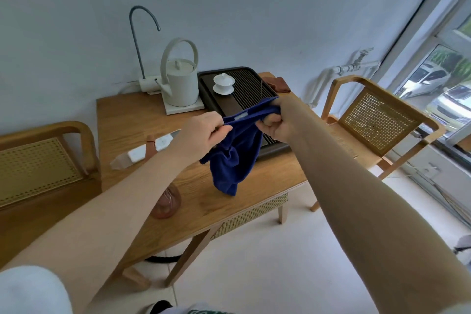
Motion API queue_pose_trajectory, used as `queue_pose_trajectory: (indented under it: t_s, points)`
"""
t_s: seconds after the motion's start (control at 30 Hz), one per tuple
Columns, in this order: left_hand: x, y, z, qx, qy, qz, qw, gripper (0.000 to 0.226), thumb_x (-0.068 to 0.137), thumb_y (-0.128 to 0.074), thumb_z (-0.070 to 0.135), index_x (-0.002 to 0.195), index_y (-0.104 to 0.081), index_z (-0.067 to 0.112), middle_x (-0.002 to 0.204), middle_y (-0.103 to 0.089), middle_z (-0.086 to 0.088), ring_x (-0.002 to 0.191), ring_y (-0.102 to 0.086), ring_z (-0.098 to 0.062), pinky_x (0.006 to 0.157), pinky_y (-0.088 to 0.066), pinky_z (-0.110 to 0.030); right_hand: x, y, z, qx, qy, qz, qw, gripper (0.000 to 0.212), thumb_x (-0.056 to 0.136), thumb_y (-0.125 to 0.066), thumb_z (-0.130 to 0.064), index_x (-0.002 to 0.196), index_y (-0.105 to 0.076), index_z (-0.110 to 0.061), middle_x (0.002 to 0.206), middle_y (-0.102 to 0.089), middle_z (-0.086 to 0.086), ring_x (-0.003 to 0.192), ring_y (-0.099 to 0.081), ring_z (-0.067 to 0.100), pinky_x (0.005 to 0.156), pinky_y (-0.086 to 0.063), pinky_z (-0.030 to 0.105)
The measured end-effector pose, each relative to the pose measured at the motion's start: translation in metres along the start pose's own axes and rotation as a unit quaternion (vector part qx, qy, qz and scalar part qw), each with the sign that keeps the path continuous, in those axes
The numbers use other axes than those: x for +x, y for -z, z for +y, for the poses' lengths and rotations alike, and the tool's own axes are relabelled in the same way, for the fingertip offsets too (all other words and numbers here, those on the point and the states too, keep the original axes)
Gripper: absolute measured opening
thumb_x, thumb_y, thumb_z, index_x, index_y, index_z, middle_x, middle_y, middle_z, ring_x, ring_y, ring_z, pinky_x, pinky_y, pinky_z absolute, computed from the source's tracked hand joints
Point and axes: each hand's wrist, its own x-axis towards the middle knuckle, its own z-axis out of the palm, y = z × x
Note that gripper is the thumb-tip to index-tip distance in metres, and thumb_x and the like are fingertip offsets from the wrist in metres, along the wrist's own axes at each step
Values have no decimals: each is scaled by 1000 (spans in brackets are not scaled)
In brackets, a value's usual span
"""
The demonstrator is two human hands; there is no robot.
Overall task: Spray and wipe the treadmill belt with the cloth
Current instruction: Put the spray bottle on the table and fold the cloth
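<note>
Both hands are gripping the dark blue terry cloth [234, 150] above the wooden tabletop [127, 115], left hand [204, 130] pinching one top edge, right hand [277, 120] bunching the other, apparently spreading it for wiping; no treadmill is showing.

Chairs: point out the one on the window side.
The chair beyond the right hand, beside the window; the other chair stands left of the table.

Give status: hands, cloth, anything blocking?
Left hand and right hand both grip the blue cloth, held above the wooden table. Treadmill belt not in view. Nothing blocking the hands.
</note>
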Motion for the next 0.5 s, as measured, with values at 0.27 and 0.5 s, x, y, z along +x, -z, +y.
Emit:
queue_pose_trajectory:
  t_s: [0.27, 0.5]
  points:
    - [10, 18, -8, 33, 52, -108, 992, 14, 91, -61, 21, 78, -62, 15, 82, -61, 1, 69, -53, -10, 64, -40, -25, 16, 23, 13, -87, 42, 58, 994, 12, 91, -46, -1, 83, -52, -8, 52, -39, 2, 30, -33, 6, 53, -57, 27]
    - [14, 0, 14, -305, 294, -27, 905, 28, 101, -42, 25, 89, -60, 6, 85, -63, -8, 81, -58, -18, 77, -51, -32, 11, 20, 30, 38, 21, -22, 999, 11, 94, -44, -2, 99, -53, -4, 87, -58, 14, 79, -64, 21, 86, -52, 40]
